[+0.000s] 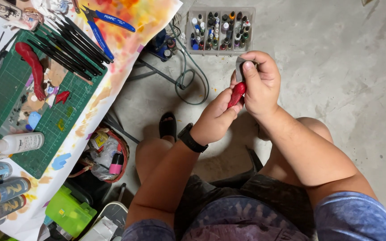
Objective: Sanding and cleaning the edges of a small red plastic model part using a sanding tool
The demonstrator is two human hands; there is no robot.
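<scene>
A clear box of small bottles (pixel 220 30) on the floor; labelled spray cans (pixel 3 196) lower left.

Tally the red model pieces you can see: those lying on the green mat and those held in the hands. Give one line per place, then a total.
On the green mat: 2, a long red piece and a small red piece
In the hands: 1, a red piece gripped by the left hand, with the right hand above it
Total: 3
</scene>
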